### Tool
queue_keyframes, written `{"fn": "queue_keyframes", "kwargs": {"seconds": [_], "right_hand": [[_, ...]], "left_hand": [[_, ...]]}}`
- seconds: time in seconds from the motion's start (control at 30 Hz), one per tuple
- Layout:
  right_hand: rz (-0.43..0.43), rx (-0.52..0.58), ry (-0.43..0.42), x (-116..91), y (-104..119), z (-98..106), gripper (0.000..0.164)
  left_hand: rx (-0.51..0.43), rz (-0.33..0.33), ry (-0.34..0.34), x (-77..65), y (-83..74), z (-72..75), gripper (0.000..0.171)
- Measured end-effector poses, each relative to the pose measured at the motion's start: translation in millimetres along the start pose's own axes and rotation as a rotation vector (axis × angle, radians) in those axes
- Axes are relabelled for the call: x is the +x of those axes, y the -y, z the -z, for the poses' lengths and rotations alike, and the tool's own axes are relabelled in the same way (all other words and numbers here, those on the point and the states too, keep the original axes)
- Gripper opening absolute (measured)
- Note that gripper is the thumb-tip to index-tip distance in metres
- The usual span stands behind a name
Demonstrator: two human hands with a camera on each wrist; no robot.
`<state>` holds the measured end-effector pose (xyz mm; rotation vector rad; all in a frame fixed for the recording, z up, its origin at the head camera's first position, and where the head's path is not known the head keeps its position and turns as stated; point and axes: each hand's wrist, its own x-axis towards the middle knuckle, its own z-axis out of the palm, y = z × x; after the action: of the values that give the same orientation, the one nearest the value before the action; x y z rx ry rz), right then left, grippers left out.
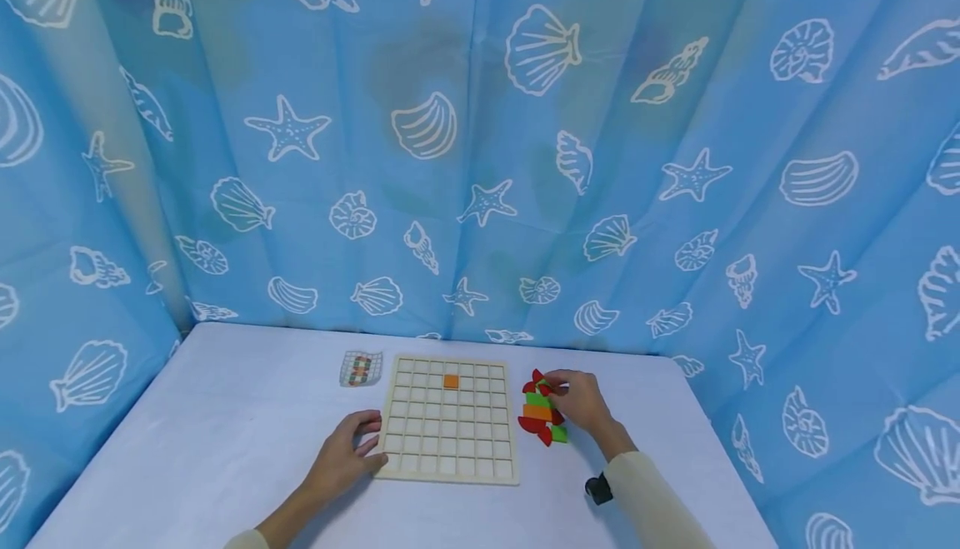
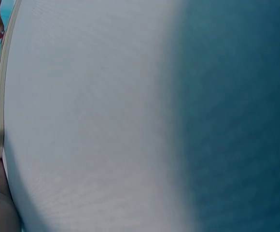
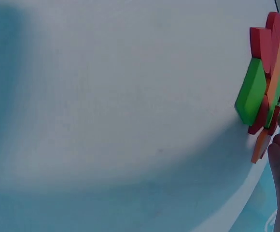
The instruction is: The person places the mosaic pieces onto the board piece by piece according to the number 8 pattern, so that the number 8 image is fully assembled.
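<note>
From where I stand, the right hand is over the far end of a heap of coloured pieces, which lies on the white table just beside the right edge of the gridded board. Its thumb and fingers come close together at the pieces, but I cannot tell whether they already pinch one. The left hand has its fingers and thumb apart, and it touches the board near the left front corner. To do this step well, I think one should take a single piece by its edges, lift it straight up and not drag it, because the neighbours overlap and could slide. The left hand should press only lightly, so that the board does not turn. As for direction, the board looks almost square, so I can name no clear long axis; its sides run nearly straight away from the person. The heap is longer in this same direction, away from the person, while one half-round red piece lies crosswise, left to right. The orange square sits near the far side of the board, its sides following the grid lines.
</note>
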<state>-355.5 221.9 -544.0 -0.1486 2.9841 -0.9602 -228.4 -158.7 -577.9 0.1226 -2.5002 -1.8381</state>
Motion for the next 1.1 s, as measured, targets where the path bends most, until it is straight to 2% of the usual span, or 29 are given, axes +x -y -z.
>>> {"fn": "queue_keyframes", "kwargs": {"seconds": [0.47,0.63,1.1], "right_hand": [[0.037,-0.019,0.006,-0.7,1.1,-7.4,0.036],[0.046,-0.038,-0.009,0.4,1.2,-7.3,0.041],[-0.008,0.009,-0.011,-0.4,7.2,-10.5,0.04]], "left_hand": [[0.023,-0.004,-0.001,-0.4,1.6,-0.8,0.068],[0.008,0.003,0.014,-0.1,1.4,-0.3,0.069],[0.0,0.014,0.014,-0.9,-0.5,0.5,0.068]]}}
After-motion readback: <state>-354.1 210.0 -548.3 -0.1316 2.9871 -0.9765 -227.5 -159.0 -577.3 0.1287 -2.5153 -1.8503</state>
